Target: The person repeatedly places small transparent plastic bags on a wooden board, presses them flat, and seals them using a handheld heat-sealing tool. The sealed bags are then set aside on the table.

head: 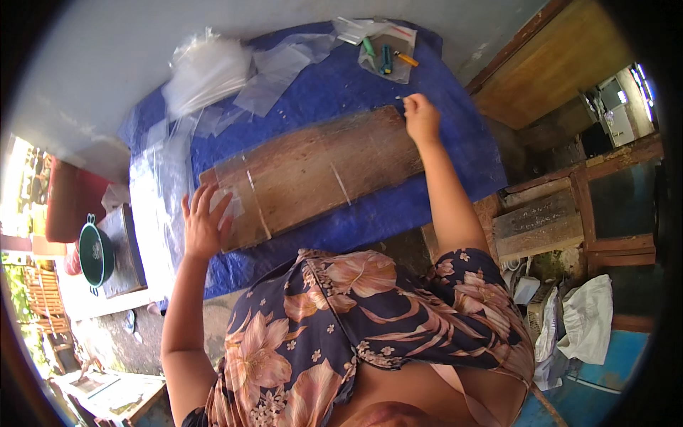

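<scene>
A worn wooden board (pixel 304 165) lies slantwise across a blue tarpaulin (pixel 331 96), with clear plastic film on it showing a few pale strips. My left hand (pixel 205 224) is spread at the board's left end, fingers apart, over a small piece of clear plastic (pixel 235 205); whether it presses on it I cannot tell. Beyond the board's upper right corner, my right hand (pixel 422 120) has its fingers closed. A small pale object (pixel 399 97) shows at its fingertips, too small to identify.
Clear plastic bags (pixel 208 72) are heaped at the back left, and more plastic sheets (pixel 157 197) lie along the left edge. A green-handled tool (pixel 369 48), a teal cutter (pixel 386 58) and an orange-handled tool (pixel 406 58) lie on a plastic bag. A green basin (pixel 96 255) stands left.
</scene>
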